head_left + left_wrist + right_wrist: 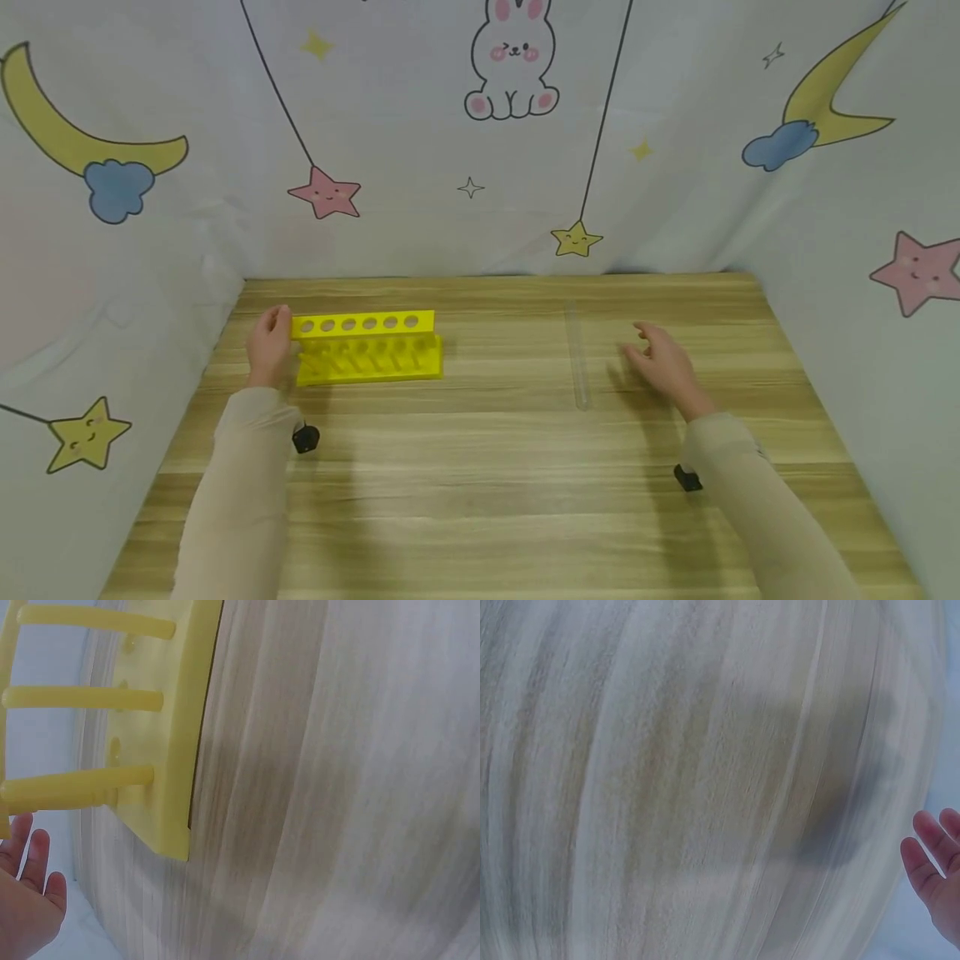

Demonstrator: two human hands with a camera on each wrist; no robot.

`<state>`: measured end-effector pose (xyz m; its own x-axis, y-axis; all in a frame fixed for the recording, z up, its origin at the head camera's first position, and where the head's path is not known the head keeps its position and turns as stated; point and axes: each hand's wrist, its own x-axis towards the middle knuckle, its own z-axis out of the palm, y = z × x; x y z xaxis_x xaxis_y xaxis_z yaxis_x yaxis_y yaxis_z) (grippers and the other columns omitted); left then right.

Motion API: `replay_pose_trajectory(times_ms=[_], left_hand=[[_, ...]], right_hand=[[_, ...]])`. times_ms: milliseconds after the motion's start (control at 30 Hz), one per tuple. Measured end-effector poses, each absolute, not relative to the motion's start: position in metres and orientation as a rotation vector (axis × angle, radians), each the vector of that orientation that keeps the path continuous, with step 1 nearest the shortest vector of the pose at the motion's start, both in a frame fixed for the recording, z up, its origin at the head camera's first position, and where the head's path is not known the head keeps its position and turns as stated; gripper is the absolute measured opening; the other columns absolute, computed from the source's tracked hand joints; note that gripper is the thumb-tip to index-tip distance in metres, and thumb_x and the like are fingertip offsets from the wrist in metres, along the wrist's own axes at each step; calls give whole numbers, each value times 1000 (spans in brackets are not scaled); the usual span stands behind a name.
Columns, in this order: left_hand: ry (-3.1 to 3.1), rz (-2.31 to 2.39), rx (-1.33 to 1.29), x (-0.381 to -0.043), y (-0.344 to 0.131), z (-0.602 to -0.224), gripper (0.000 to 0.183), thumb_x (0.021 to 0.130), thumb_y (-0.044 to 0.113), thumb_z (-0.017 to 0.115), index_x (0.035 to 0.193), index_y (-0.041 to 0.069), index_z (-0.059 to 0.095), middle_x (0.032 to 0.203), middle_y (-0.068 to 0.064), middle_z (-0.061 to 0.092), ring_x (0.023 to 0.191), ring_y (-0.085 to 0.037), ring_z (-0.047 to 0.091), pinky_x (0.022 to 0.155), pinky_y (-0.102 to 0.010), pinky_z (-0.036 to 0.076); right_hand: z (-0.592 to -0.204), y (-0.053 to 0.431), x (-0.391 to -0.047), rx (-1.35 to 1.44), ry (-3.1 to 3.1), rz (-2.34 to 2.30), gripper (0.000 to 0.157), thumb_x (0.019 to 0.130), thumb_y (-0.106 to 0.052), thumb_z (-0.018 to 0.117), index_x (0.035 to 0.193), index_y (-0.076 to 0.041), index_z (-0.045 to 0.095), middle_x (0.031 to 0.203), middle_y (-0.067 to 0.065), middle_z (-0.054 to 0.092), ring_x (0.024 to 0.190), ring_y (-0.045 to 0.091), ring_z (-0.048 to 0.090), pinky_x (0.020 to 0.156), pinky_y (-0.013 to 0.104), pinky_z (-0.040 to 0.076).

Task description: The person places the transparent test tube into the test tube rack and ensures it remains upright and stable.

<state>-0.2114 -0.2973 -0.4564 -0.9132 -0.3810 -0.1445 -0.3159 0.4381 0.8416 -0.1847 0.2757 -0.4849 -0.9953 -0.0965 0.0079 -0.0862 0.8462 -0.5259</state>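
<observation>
A yellow test tube rack (pixel 367 372) stands upright at the back left of the table, with a row of round holes along its top plate. My left hand (pixel 268 346) is at the rack's left end and holds the edge of the top plate. In the left wrist view, several fingertips (pixel 36 847) show beside that end; the thumb is out of sight. A clear glass test tube (pixel 577 358) lies on the table right of the rack. Beyond it to the right, my right hand (pixel 663 362) hovers over the wood with loosely bent fingers, holding nothing.
The wooden table (pixel 480 483) runs back to a white curtain (pixel 420 225) printed with stars, moons and a rabbit. The curtain also hangs along both sides. A small black device (pixel 306 438) sits at the left wrist, another (pixel 687 477) at the right.
</observation>
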Motion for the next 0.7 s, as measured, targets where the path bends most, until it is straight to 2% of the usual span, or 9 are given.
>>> replay_pose_trajectory(times_ms=[233, 700], left_hand=[[-2607, -1501, 637, -218, -294, -455, 61, 92, 49, 26, 136, 8, 32, 137, -17, 35, 122, -33, 34, 100, -46, 29], [-2558, -1597, 691, -223, -287, -456, 62, 91, 50, 27, 138, 9, 28, 140, -14, 30, 127, -31, 29, 104, -43, 25]], right_hand=[[-484, 270, -188, -161, 3001, -877, 50, 89, -28, 49, 129, 1, 38, 118, 27, 49, 91, 36, 55, 76, 49, 42], [-489, 260, -196, -131, 2989, -903, 52, 89, -37, 47, 127, -1, 41, 117, 24, 51, 89, 33, 56, 75, 46, 44]])
